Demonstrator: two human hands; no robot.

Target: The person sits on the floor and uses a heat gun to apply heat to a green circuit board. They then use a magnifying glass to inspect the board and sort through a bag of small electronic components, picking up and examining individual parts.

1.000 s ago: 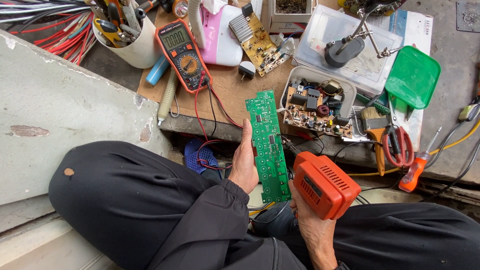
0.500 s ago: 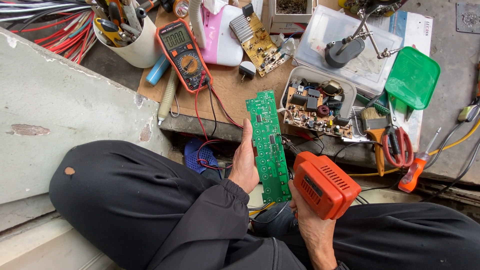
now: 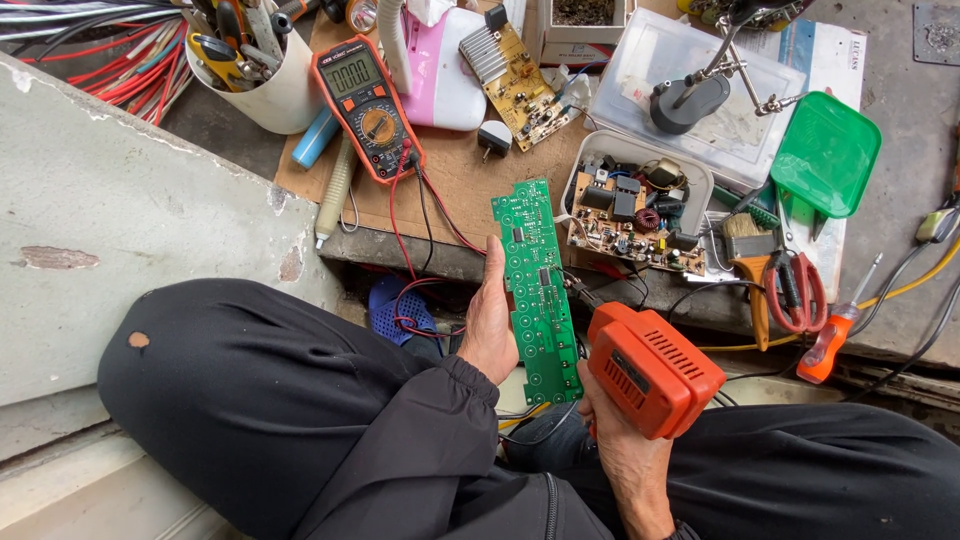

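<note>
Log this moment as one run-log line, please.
left hand: holds green circuit board | right hand: grips orange soldering gun, tip at board | multimeter on bench

Grey concrete floor (image 3: pixel 905 120), pale concrete slab (image 3: pixel 120 230), flat daylight

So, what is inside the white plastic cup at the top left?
The white plastic cup holds hand tools standing upright, among them yellow-handled pliers. Their lower ends and the cup's bottom are hidden by its wall.

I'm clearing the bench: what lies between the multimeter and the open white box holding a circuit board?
In the head view, between multimeter and white box lie bare brown board, a small dark plug, and the green circuit board.
</note>
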